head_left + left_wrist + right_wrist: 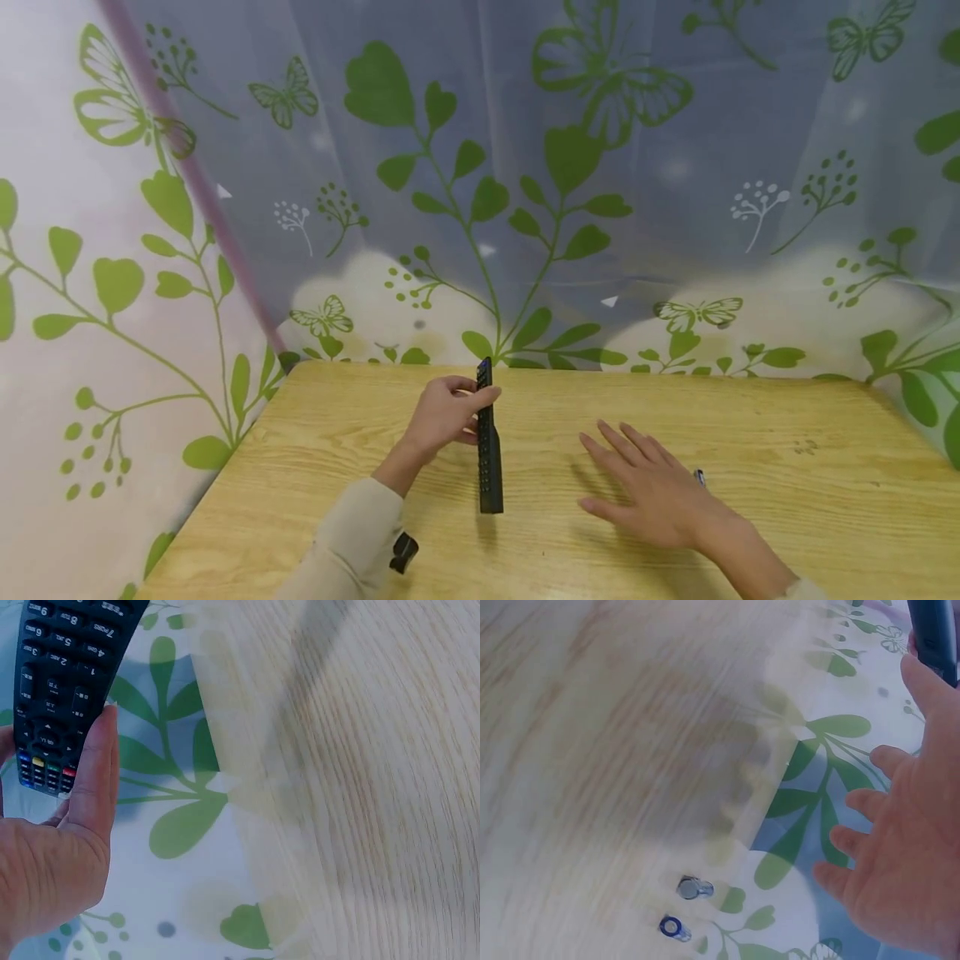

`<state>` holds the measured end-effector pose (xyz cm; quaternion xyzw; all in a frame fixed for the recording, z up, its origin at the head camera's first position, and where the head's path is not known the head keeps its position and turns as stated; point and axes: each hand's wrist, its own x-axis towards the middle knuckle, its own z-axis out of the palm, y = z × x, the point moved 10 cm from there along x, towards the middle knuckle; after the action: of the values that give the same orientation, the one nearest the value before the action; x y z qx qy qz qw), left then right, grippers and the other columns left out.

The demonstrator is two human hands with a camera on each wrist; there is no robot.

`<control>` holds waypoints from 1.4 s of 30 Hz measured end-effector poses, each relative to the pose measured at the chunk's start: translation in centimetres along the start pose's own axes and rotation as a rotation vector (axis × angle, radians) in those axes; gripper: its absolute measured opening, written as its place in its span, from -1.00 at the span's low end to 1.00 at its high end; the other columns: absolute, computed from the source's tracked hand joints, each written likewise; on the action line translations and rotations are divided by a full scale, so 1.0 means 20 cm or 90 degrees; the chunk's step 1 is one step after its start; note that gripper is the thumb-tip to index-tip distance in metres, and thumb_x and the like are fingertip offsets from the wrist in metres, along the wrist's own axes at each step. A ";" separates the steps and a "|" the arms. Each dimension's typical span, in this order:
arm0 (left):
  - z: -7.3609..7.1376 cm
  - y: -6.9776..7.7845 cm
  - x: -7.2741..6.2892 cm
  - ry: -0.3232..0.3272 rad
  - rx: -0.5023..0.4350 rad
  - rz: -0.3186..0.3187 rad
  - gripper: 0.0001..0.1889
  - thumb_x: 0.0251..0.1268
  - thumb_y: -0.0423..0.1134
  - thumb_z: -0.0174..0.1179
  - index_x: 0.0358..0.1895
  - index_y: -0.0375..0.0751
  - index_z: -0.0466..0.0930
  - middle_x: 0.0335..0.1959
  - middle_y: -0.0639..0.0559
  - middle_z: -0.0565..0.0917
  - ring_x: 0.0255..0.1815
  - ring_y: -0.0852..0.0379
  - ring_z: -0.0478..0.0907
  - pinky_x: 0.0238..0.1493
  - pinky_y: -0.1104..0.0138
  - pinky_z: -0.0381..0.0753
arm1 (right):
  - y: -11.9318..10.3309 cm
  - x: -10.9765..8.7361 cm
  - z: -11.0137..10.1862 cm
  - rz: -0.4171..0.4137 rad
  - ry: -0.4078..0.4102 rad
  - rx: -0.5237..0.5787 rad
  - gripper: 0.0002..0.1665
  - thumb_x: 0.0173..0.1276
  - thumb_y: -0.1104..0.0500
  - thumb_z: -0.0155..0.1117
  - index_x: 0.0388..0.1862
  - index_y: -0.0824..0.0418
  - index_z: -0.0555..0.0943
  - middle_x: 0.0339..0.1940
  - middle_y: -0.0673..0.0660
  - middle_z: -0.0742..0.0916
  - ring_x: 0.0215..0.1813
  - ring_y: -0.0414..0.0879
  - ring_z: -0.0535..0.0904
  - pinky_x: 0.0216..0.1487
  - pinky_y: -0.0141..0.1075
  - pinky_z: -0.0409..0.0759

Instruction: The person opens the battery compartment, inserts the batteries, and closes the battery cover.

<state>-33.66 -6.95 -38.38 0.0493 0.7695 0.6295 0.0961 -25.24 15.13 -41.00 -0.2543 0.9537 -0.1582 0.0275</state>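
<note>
A black remote control (489, 467) is held up on its narrow edge above the wooden table by my left hand (444, 414), thumb on one side and fingers on the other. Its number keys and coloured buttons face the left wrist view, where the remote (64, 682) fills the top left. My right hand (648, 483) hovers to the right with fingers spread and holds nothing. Two small battery-like cylinders, one (695, 887) and another (674, 928), stand on the table near it. In the head view, the right hand partly hides one cylinder (700, 477).
The light wooden table (825, 517) meets a cloth (637, 208) with green leaves and butterflies at the back and left. Beside my left sleeve there is a small black object (403, 552), its kind unclear.
</note>
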 end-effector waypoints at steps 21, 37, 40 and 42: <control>-0.01 -0.01 -0.01 -0.013 -0.154 0.051 -0.53 0.30 -0.15 0.26 0.15 -0.38 0.45 -0.17 -0.30 0.64 -0.21 -0.21 0.64 -0.27 0.10 0.71 | -0.04 -0.01 -0.05 -0.015 0.032 -0.016 -0.13 0.38 -0.40 -0.09 0.53 -0.01 0.12 0.53 0.13 0.13 0.50 0.20 -0.03 0.38 0.20 0.07; 0.01 0.02 -0.02 0.009 -0.172 0.085 -0.54 0.31 -0.24 0.23 0.19 -0.37 0.40 -0.11 -0.34 0.60 -0.25 -0.14 0.66 -0.25 0.10 0.71 | -0.05 0.00 -0.04 -0.015 0.054 -0.018 -0.14 0.37 -0.40 -0.07 0.53 -0.04 0.13 0.53 0.10 0.15 0.49 0.19 0.01 0.33 0.21 0.17; 0.01 0.02 -0.01 0.013 -0.196 0.090 -0.57 0.30 -0.24 0.25 0.16 -0.35 0.42 -0.10 -0.37 0.58 -0.25 -0.15 0.66 -0.24 0.09 0.70 | -0.07 0.00 -0.05 -0.021 0.064 -0.019 -0.14 0.38 -0.41 -0.09 0.53 -0.04 0.12 0.52 0.10 0.16 0.49 0.19 0.03 0.32 0.20 0.20; 0.01 0.01 -0.01 0.016 -0.207 0.091 -0.57 0.29 -0.24 0.25 0.15 -0.35 0.42 -0.11 -0.37 0.59 -0.26 -0.13 0.66 -0.23 0.08 0.70 | -0.07 0.00 -0.05 -0.023 0.066 -0.020 -0.14 0.38 -0.40 -0.09 0.53 -0.03 0.13 0.52 0.10 0.16 0.49 0.18 0.04 0.32 0.20 0.20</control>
<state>-33.36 -6.75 -38.11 0.0798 0.6529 0.7517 0.0480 -24.66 14.29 -39.52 -0.2634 0.9514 -0.1570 -0.0289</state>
